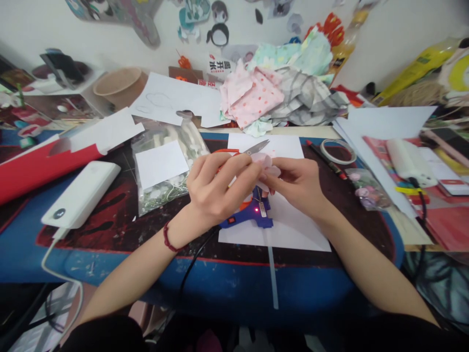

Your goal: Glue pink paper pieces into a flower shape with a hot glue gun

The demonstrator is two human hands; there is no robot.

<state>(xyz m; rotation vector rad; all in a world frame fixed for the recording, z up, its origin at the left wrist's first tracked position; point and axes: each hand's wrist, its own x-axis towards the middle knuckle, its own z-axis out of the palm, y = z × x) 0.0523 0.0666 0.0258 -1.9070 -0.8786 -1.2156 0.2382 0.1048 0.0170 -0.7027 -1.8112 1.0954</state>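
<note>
Pale pink petals (263, 160), apparently of a fabric or paper flower, are pinched between my two hands above the desk. My left hand (220, 188), with a dark red bracelet at the wrist, covers part of them with curled fingers. From the other side, the thumb and fingers of my right hand (296, 183) grip the petals' edge. Beneath the hands lies a blue hot glue gun (252, 215) with a red light lit and a glue stick (273, 278) sticking out toward me. Scissors (256, 147) with orange handles lie behind my left hand, partly hidden.
White paper (304, 230) lies under the glue gun. A plastic bag of green-and-white pieces (161, 195) and a white power bank (82, 195) are to the left. At right are a marker (326, 159), a tape ring (339, 150) and a small bag (366, 189). Crumpled fabric (252, 95) is piled behind.
</note>
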